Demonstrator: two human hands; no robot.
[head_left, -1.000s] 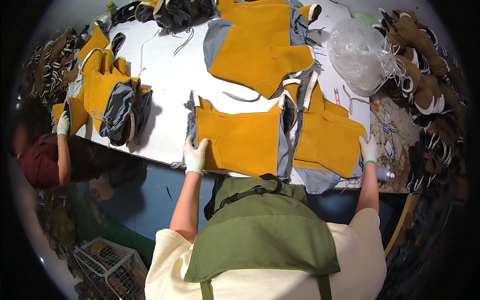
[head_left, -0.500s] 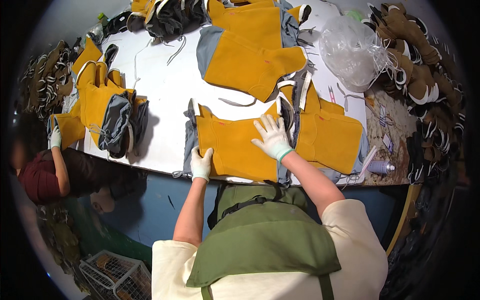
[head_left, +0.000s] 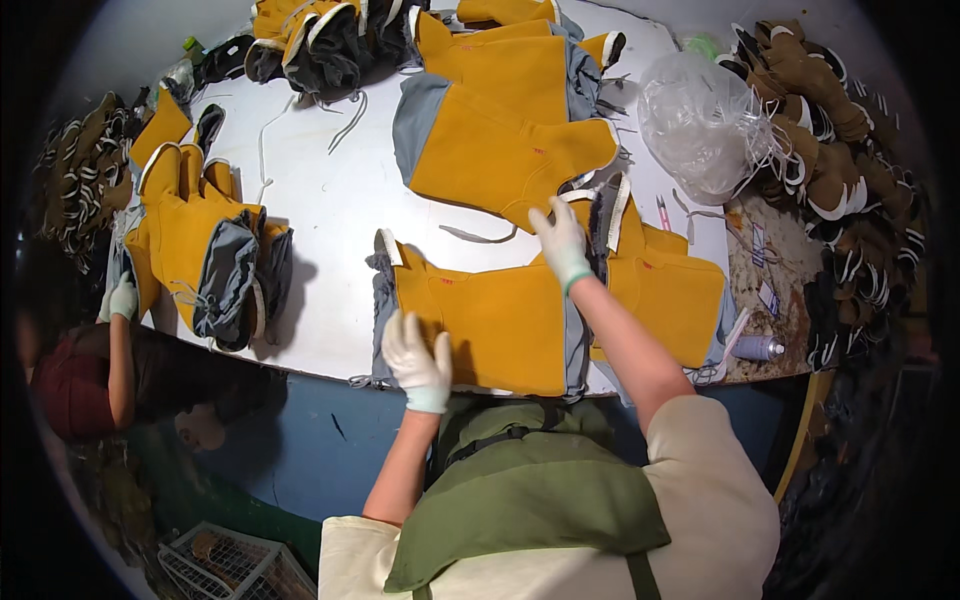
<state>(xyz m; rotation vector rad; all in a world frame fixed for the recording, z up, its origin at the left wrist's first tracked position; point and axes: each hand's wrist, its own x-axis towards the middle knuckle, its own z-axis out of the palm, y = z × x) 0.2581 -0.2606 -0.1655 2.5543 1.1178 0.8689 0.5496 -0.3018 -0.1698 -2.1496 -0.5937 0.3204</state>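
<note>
Several yellow boot uppers with grey cloth cuffs and dark lining lie on a white table. The nearest boot upper point(head_left: 500, 330) lies flat on its side along the front edge. Over its left part is my left hand point(head_left: 415, 365), in a pale glove with the fingers apart. My right hand point(head_left: 560, 245), gloved too, has its fingertips over the lower corner of the farther boot upper point(head_left: 490, 145); the fingers are bent and spread. Whether they press on it is hard to see. Another boot upper point(head_left: 665, 310) lies just right of the nearest one.
At the left stand more yellow uppers point(head_left: 185, 230), beside a co-worker's gloved hand point(head_left: 123, 298). Bunched uppers point(head_left: 330, 45) lie at the back. A clear plastic bag point(head_left: 700, 125), a spray can point(head_left: 758, 347) and heaped brown uppers point(head_left: 830, 160) are on the right.
My right hand has lifted off the nearest upper and moved away from me to the farther one. My left hand has let go of the near upper's left edge and shifted right, fingers spreading.
</note>
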